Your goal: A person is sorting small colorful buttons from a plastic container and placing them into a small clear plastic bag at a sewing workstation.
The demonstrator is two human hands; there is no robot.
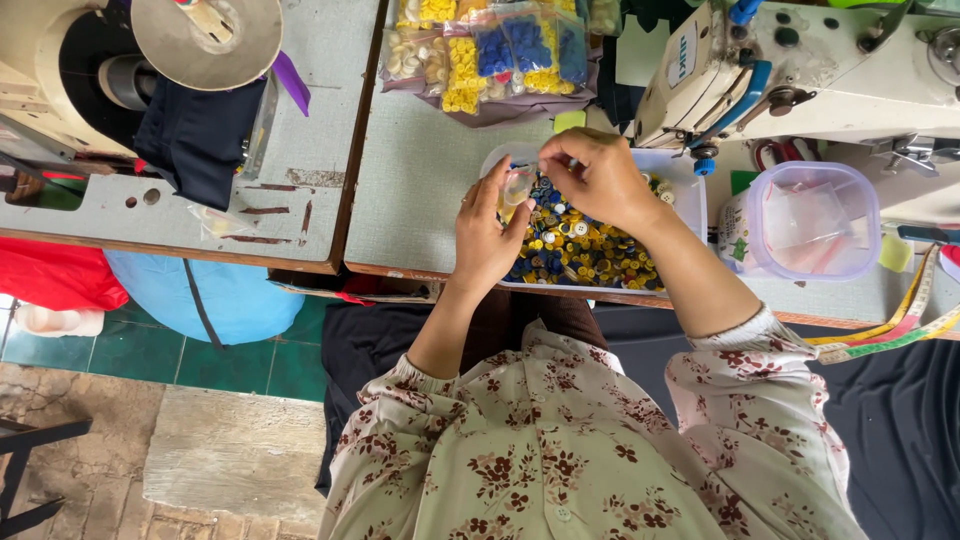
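A person in a floral long-sleeved top sits at a grey worktop [420, 190], seen from above. Both hands meet over a shallow white tray [690, 185] heaped with loose buttons [585, 250], mostly yellow and dark blue.

The left hand [487, 235] is closed around a small clear bag [516, 185], fingers curled and thumb pressing its side, holding it upright just above the near-left part of the tray. The right hand [600, 175] is pinched shut at the bag's mouth, thumb and forefinger together; whether it holds a button or only the bag's edge is too small to tell.

The step in hand looks like filling or closing the bag above the tray. The next move seems to call for a fine pinch and a steady left hand, so that the mouth stays open and upright and nothing spills back.

Beyond the tray lie packed bags [490, 55] of sorted buttons in yellow, blue and white. Right of the tray stands a clear tub [815, 220] with a purple rim, holding empty bags, and behind that a cream sewing machine [800, 70]. A tape measure [900, 320] hangs off the worktop's edge, right of the tray. Far left of the tray, dark cloth [195, 140] lies on a second worktop.
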